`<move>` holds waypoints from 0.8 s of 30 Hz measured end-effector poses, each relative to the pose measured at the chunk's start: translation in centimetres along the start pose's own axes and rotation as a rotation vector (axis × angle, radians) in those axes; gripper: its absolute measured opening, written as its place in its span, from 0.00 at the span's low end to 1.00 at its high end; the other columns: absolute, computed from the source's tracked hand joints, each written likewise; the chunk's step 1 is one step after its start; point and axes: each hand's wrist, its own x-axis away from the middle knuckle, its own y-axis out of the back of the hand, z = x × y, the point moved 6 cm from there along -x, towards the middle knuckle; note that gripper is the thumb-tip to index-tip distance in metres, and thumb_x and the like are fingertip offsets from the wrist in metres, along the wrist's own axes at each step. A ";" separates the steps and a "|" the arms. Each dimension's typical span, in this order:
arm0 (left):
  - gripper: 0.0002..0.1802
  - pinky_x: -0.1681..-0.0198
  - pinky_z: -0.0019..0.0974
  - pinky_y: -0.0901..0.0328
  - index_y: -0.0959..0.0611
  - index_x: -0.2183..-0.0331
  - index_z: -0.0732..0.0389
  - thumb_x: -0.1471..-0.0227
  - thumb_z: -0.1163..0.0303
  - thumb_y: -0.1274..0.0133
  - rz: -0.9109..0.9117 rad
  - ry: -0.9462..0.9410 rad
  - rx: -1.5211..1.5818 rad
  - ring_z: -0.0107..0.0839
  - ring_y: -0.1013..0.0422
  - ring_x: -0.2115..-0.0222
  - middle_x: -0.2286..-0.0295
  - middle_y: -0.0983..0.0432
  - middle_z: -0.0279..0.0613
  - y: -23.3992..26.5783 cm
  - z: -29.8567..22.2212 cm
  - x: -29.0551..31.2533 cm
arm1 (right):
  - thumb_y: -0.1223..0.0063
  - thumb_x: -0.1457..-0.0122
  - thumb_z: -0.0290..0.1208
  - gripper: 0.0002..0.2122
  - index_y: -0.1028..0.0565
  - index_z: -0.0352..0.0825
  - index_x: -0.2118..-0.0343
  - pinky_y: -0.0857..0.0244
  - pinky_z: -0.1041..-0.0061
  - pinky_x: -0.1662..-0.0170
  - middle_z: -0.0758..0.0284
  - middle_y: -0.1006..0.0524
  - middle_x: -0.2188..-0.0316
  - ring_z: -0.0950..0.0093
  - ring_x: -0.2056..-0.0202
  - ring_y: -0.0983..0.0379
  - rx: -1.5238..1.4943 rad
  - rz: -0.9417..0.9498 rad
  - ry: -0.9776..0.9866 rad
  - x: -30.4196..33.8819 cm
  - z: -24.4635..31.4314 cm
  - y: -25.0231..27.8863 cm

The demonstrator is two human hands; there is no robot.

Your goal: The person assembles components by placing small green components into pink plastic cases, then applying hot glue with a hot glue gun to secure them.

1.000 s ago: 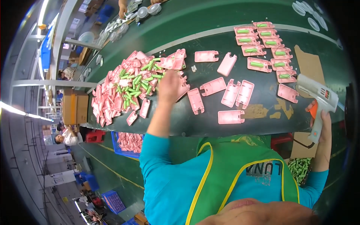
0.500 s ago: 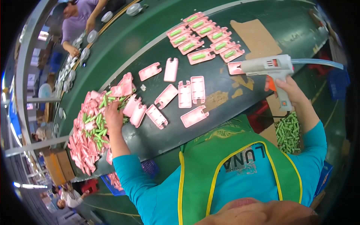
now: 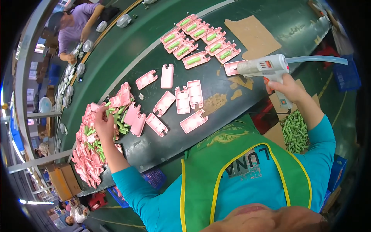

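My right hand (image 3: 288, 88) grips a white hot glue gun (image 3: 266, 66) by its handle, fingers near the orange trigger. The gun's nozzle points left, at the end of a pink plastic shell (image 3: 232, 68) on the dark table. On the left, my left hand (image 3: 104, 125) is in a heap of pink shells (image 3: 85, 162) and green battery-like cylinders (image 3: 123, 125). Its fingers are curled over the heap, and what they pinch is hidden. Several loose pink shells (image 3: 164, 102) lie between my hands, some hollow side up.
Beyond the gun, pink shells holding green cylinders (image 3: 196, 60) lie in rows beside a cardboard sheet (image 3: 253, 36). A clear hose (image 3: 317, 59) trails from the gun. A box of green cylinders (image 3: 295, 133) is below my right arm. Across the green conveyor (image 3: 116, 54), a person handles white round parts.
My left hand has shifted left and slightly away within the heap, its fingers more curled. My right hand still holds the glue gun at the same shell. The whole view has shifted slightly.
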 end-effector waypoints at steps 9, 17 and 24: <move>0.10 0.58 0.29 0.30 0.24 0.67 0.63 0.52 0.85 0.45 0.238 -0.259 0.877 0.26 0.30 0.61 0.61 0.29 0.39 -10.3 -15.5 2.6 | 0.41 0.46 0.40 0.19 0.29 0.29 0.59 0.33 0.75 0.66 0.66 0.26 0.72 0.77 0.70 0.28 0.057 -0.019 -0.079 0.4 -0.6 0.3; 0.07 0.59 0.33 0.31 0.24 0.68 0.62 0.53 0.83 0.48 0.236 -0.368 0.840 0.34 0.28 0.63 0.63 0.27 0.42 -19.9 -24.2 2.9 | 0.43 0.45 0.48 0.27 0.34 0.35 0.48 0.33 0.74 0.60 0.67 0.24 0.59 0.75 0.57 0.28 -0.073 -0.020 -0.040 1.2 0.5 -0.2; 0.10 0.57 0.38 0.36 0.25 0.68 0.59 0.55 0.81 0.47 0.270 -0.537 0.577 0.39 0.29 0.62 0.64 0.26 0.39 -22.9 -26.0 3.7 | 0.42 0.46 0.49 0.27 0.33 0.36 0.50 0.34 0.76 0.62 0.68 0.24 0.61 0.76 0.56 0.28 -0.156 -0.043 -0.026 1.6 -0.3 0.4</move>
